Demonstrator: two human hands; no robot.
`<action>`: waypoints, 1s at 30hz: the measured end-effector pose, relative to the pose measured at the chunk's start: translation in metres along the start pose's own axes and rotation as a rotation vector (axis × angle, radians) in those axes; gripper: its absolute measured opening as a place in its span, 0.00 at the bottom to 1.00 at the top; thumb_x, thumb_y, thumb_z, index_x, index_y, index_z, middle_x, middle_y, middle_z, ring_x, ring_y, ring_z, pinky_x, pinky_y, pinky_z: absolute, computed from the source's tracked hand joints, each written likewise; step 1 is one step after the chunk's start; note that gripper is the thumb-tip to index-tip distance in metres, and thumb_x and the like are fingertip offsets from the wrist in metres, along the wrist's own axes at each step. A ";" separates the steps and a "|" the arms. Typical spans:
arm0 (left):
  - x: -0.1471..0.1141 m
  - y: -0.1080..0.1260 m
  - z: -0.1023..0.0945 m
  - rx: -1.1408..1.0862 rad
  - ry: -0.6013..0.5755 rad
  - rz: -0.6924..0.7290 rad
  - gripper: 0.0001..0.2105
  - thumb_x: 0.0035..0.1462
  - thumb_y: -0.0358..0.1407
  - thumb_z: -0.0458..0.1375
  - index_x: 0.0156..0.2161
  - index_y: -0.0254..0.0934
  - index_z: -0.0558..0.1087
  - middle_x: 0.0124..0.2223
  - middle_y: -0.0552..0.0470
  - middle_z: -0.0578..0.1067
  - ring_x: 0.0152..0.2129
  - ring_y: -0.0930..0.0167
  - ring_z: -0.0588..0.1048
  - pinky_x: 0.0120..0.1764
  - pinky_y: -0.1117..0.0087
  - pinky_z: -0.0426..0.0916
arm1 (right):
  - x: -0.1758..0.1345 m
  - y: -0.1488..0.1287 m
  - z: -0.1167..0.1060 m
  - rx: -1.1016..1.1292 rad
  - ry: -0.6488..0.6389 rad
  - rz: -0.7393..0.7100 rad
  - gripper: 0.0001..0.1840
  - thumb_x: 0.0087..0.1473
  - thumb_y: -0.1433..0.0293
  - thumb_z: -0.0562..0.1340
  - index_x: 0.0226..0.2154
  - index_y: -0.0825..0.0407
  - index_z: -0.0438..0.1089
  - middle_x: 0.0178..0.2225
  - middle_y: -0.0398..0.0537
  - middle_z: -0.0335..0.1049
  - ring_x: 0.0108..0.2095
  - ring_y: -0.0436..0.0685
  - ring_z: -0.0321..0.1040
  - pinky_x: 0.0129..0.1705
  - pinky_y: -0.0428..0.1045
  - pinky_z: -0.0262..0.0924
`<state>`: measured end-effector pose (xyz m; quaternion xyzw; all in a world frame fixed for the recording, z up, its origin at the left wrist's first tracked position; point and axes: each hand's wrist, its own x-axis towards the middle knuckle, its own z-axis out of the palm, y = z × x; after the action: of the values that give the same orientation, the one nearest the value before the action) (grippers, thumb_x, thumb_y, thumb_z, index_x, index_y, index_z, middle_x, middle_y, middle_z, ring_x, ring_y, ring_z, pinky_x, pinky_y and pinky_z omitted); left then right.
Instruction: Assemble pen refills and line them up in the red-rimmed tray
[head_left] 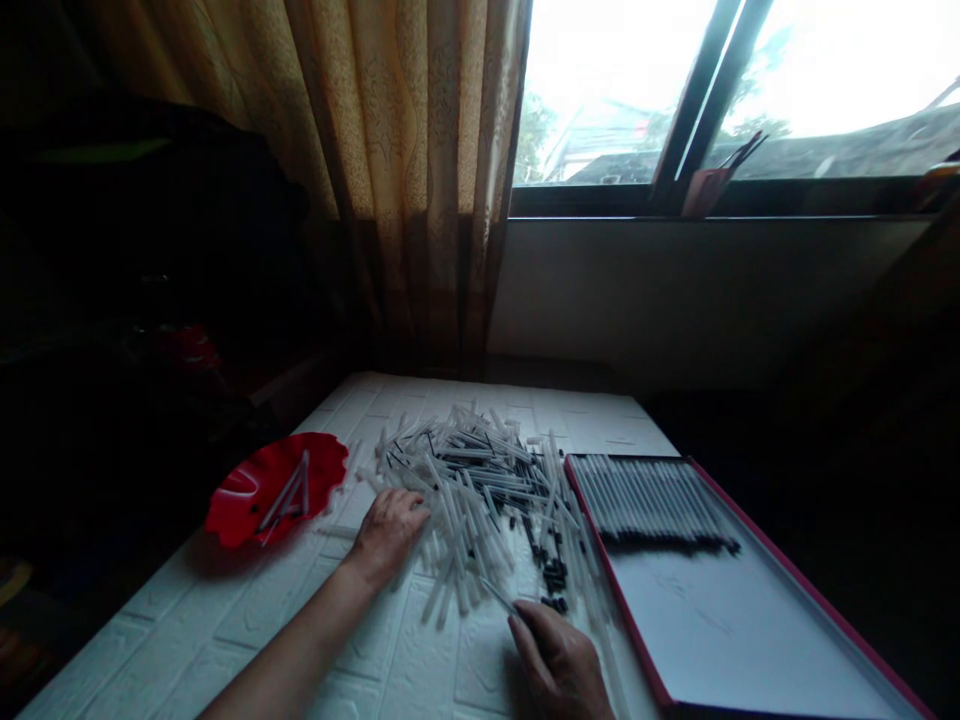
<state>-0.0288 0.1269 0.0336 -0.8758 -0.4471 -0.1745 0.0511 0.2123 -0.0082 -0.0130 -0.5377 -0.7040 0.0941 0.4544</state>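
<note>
A large pile of pen parts, with clear barrels (469, 530), dark ink refills (491, 470) and small black caps (555, 575), covers the middle of the table. At the pile's left edge, my left hand (390, 530) has its fingers curled down; whatever is in them is hidden. My right hand (562, 660), near the front, is closed around a slim pen piece (499, 597) that points up and left toward the barrels. Whether a refill sits inside that piece is too blurred to tell. To the right, a row of pens (660, 500) with black ends lies side by side in a red-edged tray (720, 620).
A red scalloped bowl (232, 500) with a few pen pieces stands at the left. The white table (405, 650) has a brick-patterned cover. Beyond it are a curtain (405, 150), a wall, and a window with a pink cup (705, 192) on the sill.
</note>
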 end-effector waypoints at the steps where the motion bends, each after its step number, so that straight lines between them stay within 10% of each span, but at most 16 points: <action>1: 0.001 0.000 -0.001 -0.014 -0.007 0.006 0.12 0.52 0.22 0.60 0.36 0.42 0.78 0.41 0.48 0.79 0.41 0.63 0.75 0.47 0.59 0.67 | 0.000 0.000 0.000 0.004 -0.005 0.006 0.16 0.62 0.63 0.53 0.34 0.50 0.74 0.28 0.49 0.79 0.28 0.56 0.77 0.30 0.43 0.70; 13: -0.005 -0.013 -0.011 -0.420 0.068 -0.263 0.10 0.59 0.41 0.53 0.39 0.42 0.76 0.41 0.47 0.81 0.41 0.62 0.78 0.45 0.61 0.69 | -0.002 0.001 0.002 -0.005 -0.046 0.028 0.14 0.61 0.66 0.53 0.34 0.51 0.73 0.29 0.49 0.78 0.29 0.55 0.77 0.31 0.43 0.68; 19: -0.032 0.017 -0.023 -0.760 0.065 -0.542 0.19 0.63 0.53 0.40 0.35 0.42 0.65 0.28 0.55 0.75 0.19 0.71 0.76 0.24 0.72 0.71 | -0.004 0.003 0.002 -0.024 -0.072 0.030 0.14 0.60 0.66 0.53 0.35 0.51 0.74 0.30 0.50 0.78 0.31 0.56 0.77 0.32 0.44 0.68; 30: -0.086 0.087 0.007 -1.379 -0.322 -0.829 0.39 0.49 0.58 0.57 0.60 0.35 0.62 0.23 0.60 0.64 0.14 0.78 0.64 0.14 0.79 0.62 | -0.005 -0.001 -0.001 0.026 -0.117 0.067 0.13 0.60 0.67 0.53 0.36 0.51 0.73 0.30 0.49 0.77 0.31 0.55 0.76 0.33 0.44 0.66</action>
<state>-0.0042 0.0109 0.0026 -0.4887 -0.5286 -0.2869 -0.6321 0.2120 -0.0128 -0.0141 -0.5485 -0.7097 0.1498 0.4160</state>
